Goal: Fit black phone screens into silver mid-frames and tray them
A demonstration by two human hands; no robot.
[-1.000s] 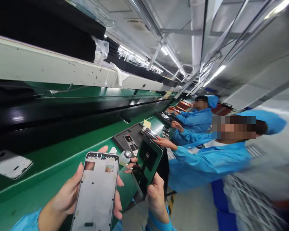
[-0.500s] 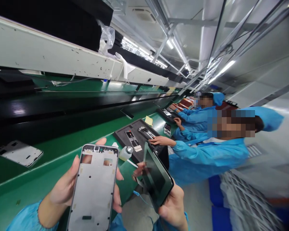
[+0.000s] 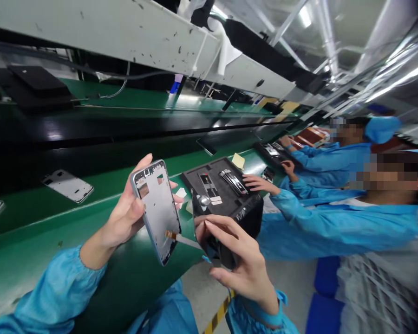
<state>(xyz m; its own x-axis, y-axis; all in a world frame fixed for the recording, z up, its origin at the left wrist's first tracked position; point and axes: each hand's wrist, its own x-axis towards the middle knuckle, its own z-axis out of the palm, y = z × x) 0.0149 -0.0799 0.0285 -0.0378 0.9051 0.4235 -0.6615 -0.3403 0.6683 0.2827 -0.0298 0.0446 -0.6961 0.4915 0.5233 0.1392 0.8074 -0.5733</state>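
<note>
My left hand (image 3: 120, 222) is closed around the edges of a phone frame (image 3: 156, 208), a silver-grey plate with cutouts near its top, tilted with its inner face to the right. My right hand (image 3: 245, 260) grips a dark, glossy phone screen (image 3: 212, 243) between thumb and fingers, seen nearly edge-on. From the screen a thin flex cable (image 3: 186, 240) with an orange-brown end reaches left, across the lower part of the frame; whether it touches is unclear. Part of the screen is hidden behind my fingers.
Another phone frame (image 3: 69, 185) lies on the green bench (image 3: 101, 287), and a dark phone (image 3: 206, 146) lies farther back. A black foam tray (image 3: 191, 172) holds phone parts, with a co-worker's hand (image 3: 261, 183) beside it. A yellow note (image 3: 238, 161) lies beyond.
My left hand has turned the frame to face right. The screen has turned nearly edge-on in my right hand, and its flex cable now shows across the frame. My view has shifted left and downward.
</note>
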